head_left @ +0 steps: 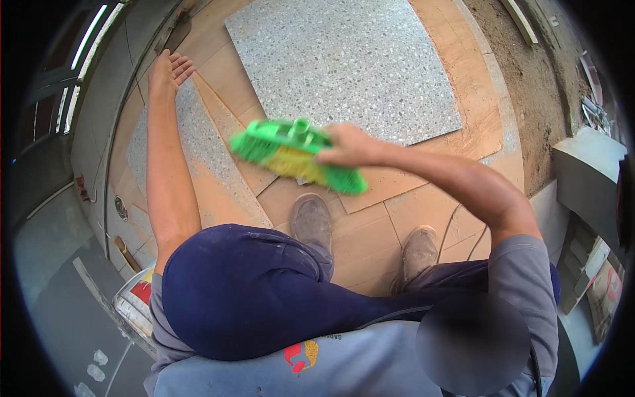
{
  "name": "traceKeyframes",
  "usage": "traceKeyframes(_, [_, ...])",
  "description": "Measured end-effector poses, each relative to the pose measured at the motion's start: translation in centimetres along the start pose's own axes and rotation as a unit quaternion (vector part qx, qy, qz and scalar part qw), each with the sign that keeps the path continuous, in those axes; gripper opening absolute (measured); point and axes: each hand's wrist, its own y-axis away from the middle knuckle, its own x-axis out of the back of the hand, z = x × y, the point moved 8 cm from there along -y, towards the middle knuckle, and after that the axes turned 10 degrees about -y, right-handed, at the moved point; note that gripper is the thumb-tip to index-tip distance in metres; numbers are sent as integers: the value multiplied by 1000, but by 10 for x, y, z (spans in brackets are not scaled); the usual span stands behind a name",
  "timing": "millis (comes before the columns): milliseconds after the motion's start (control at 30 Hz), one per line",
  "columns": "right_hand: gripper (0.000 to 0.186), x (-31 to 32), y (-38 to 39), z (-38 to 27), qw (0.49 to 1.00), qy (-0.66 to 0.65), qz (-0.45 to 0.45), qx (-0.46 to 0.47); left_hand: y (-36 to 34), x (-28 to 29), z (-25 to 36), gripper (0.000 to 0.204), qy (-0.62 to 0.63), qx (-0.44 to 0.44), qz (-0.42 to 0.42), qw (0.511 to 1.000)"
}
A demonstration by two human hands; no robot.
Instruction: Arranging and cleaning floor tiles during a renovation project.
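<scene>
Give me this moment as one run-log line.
left hand: open, nothing visible in it | right hand: gripping green-and-yellow broom head near one end | nearby: large speckled gray slab, tan floor tiles

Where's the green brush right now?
The brush is near the middle of the head view, in the right hand, pictured between the larger speckled slab and the left shoe.

Window slits (pixel 88 38): glaring white, upper left
Broom head (pixel 291 159): smearing with motion, mid-frame
Floor (pixel 360 241): receiving soft light
Rim: bending, blackening
</scene>
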Motion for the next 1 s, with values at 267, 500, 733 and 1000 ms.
traceKeyframes(267, [17,372,87,5,873,91,479,18,12,-22,-17,56,-39,-3,-57,998])
traceKeyframes(500, [45,180,-6,-52,978,55,201,22,10,-32,-22,55,-26,12,-58,998])
traceKeyframes(733, [33,284,136,63,947,13,299,-116,29,-53,-27,55,-56,18,-70,996])
traceKeyframes(1000, [44,185,197,19,966,-34,221,-128,21,-96,-24,60,-105,-12,-115,988])
